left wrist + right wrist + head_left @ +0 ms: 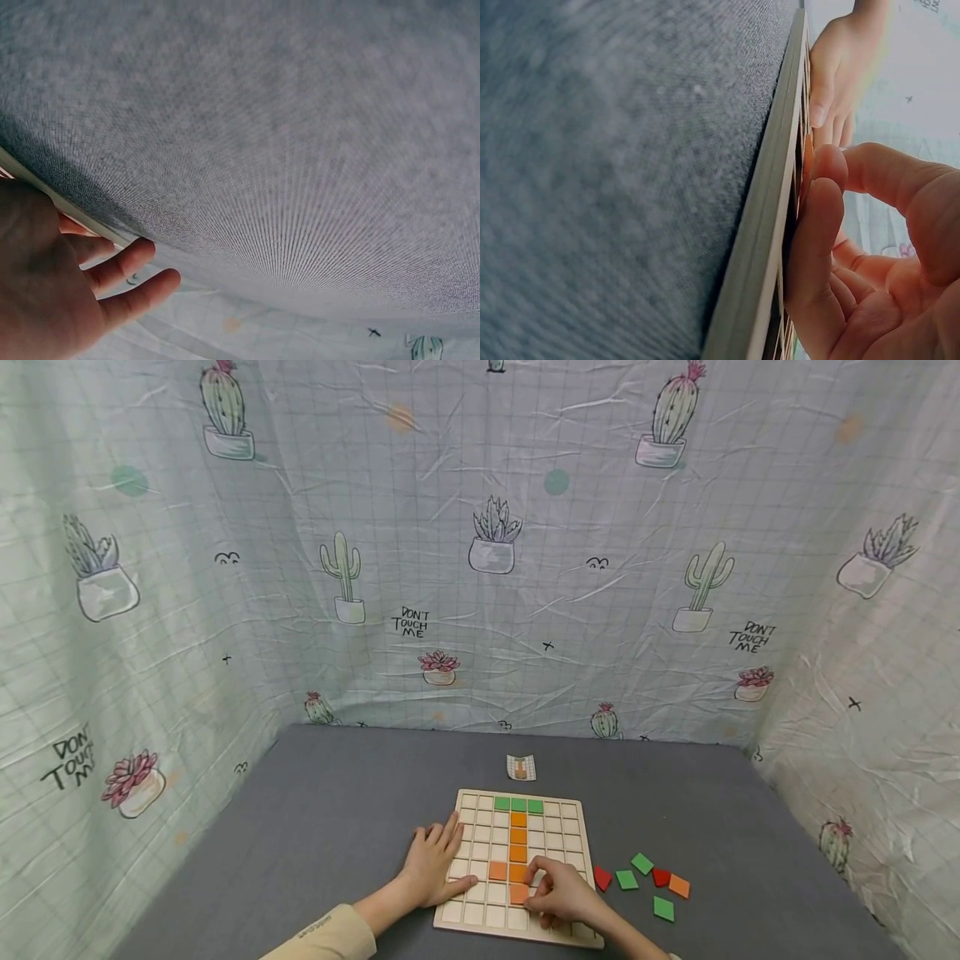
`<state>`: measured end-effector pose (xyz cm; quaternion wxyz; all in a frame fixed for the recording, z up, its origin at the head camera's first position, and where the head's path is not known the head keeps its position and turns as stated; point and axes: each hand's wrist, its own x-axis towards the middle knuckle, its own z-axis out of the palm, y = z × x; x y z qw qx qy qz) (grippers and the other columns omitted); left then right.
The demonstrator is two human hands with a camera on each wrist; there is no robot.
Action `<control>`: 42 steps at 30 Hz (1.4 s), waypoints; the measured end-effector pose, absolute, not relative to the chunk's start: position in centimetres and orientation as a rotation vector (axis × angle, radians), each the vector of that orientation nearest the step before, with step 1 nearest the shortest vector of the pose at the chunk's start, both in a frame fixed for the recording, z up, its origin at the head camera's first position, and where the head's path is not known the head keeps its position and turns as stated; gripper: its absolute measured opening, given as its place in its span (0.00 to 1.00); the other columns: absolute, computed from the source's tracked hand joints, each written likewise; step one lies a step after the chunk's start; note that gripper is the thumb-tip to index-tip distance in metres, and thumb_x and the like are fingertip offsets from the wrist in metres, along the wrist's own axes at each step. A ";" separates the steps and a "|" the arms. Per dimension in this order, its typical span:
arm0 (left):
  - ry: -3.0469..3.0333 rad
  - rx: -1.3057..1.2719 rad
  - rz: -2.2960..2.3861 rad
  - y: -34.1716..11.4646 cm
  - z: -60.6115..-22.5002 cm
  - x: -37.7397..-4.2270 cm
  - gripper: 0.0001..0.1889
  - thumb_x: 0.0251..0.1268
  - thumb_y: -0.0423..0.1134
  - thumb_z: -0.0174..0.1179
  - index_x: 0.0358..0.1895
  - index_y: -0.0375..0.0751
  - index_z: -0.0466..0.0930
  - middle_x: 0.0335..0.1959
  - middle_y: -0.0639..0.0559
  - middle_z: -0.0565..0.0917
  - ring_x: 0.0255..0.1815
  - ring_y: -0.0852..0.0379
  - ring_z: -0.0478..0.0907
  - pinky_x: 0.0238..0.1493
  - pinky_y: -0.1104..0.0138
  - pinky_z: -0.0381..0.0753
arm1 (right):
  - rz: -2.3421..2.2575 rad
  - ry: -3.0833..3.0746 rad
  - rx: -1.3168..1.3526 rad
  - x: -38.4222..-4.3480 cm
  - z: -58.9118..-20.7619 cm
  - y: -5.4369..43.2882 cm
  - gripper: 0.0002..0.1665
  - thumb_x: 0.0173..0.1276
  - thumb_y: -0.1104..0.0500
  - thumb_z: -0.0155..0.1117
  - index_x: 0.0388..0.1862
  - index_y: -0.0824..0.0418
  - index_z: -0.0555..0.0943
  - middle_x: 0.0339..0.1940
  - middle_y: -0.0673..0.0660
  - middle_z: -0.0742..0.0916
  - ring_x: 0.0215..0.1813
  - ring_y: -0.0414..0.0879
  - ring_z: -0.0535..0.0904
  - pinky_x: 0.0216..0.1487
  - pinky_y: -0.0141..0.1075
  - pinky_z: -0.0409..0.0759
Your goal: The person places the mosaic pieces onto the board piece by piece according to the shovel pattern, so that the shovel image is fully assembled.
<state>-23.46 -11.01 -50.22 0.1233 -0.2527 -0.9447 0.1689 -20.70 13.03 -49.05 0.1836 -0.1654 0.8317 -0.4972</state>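
A wooden grid board (468,912) lies on the table, with a column of orange tiles (518,837) under a row of green tiles (518,805). My left hand (432,863) rests spread on the board's left edge, thumb over the lower cells. To its right a light orange tile (498,870) sits in a cell. My right hand (561,891), thumb and forefinger bent, holds another light orange tile (517,894) at the lower end of the column. In the right wrist view the fingertips (828,166) meet beside an orange tile's edge (807,161).
Loose green tiles (663,908), red tiles (602,878) and an orange tile (678,886) lie on the grey table (360,793) right of the board. A small patterned card (521,767) lies behind it. Cactus-print curtains (547,593) enclose the table.
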 end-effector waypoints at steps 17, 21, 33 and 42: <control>-2.770 -0.734 0.509 -11.1 -50.0 -23.4 0.44 0.54 0.74 0.31 0.64 0.43 0.63 0.67 0.46 0.62 0.49 0.51 0.68 0.39 0.56 0.65 | -1.358 2.330 -0.431 -21.3 -48.7 12.7 0.12 0.48 0.66 0.66 0.31 0.61 0.75 0.11 0.49 0.76 0.09 0.35 0.72 0.11 0.27 0.67; -2.764 -0.739 0.505 -11.1 -50.0 -23.4 0.44 0.54 0.74 0.31 0.64 0.43 0.63 0.66 0.46 0.63 0.49 0.52 0.68 0.39 0.56 0.65 | -1.375 2.260 -0.414 -21.5 -48.6 12.9 0.11 0.50 0.66 0.65 0.32 0.62 0.75 0.12 0.50 0.76 0.10 0.35 0.73 0.11 0.27 0.68; -2.781 -0.738 0.518 -11.0 -49.9 -23.3 0.44 0.54 0.74 0.30 0.64 0.44 0.62 0.67 0.47 0.62 0.50 0.52 0.68 0.40 0.56 0.64 | -1.412 2.141 -0.355 -21.6 -48.4 13.4 0.08 0.54 0.65 0.62 0.34 0.64 0.76 0.14 0.51 0.79 0.12 0.37 0.74 0.13 0.27 0.70; -2.779 -0.743 0.477 -11.1 -49.9 -23.3 0.44 0.54 0.73 0.32 0.64 0.43 0.63 0.66 0.46 0.62 0.50 0.52 0.68 0.41 0.55 0.65 | -1.413 2.128 -0.363 -21.6 -48.3 13.7 0.08 0.56 0.63 0.62 0.35 0.65 0.77 0.16 0.51 0.80 0.13 0.37 0.75 0.14 0.27 0.70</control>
